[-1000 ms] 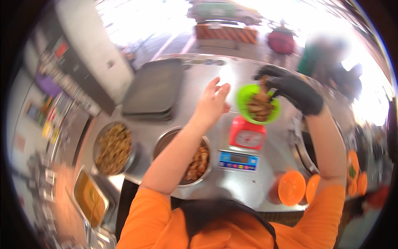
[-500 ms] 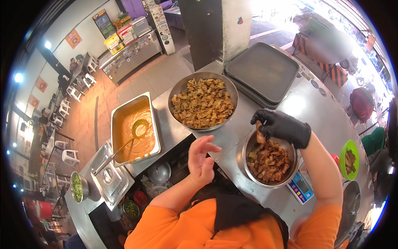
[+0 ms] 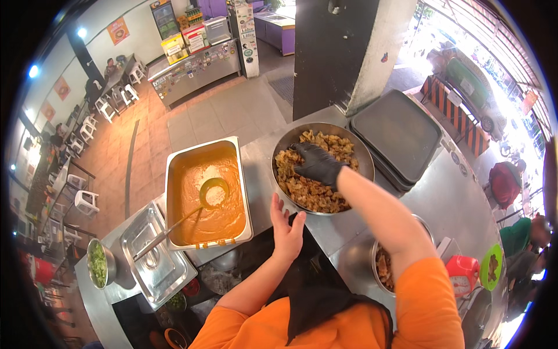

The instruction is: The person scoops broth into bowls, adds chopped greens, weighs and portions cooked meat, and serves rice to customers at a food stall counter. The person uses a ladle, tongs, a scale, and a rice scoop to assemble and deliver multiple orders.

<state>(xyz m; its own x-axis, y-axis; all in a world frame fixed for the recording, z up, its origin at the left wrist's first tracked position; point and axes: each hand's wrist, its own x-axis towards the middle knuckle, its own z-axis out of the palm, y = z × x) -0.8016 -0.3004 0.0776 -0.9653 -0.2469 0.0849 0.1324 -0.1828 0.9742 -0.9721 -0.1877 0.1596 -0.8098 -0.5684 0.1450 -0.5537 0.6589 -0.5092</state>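
My right hand (image 3: 321, 164), in a black glove, reaches into a wide steel bowl (image 3: 368, 174) of browned, fried-looking meat pieces (image 3: 317, 200). Its fingertips press in among the pieces, so whether they grip any is hidden. Bare and empty, my left hand (image 3: 286, 231) is held with fingers apart just in front of that bowl. Partly under my right arm stands a smaller steel bowl (image 3: 427, 227) with darker meat pieces (image 3: 384, 269). Left of the wide bowl, a deep steel pan (image 3: 246, 215) holds orange-brown sauce (image 3: 192, 174) with a ladle (image 3: 168, 232) resting in it.
Stacked grey trays (image 3: 398, 134) lie at the back right by a pillar (image 3: 349, 52). A steel lid (image 3: 151, 256) and a bowl of chopped greens (image 3: 100, 264) are at left. On the right are a red scale (image 3: 463, 274) and a green bowl (image 3: 492, 256).
My right hand has moved left from the smaller bowl, where it held a meat piece, into the wide bowl. My left hand has dropped slightly. The view has shifted.
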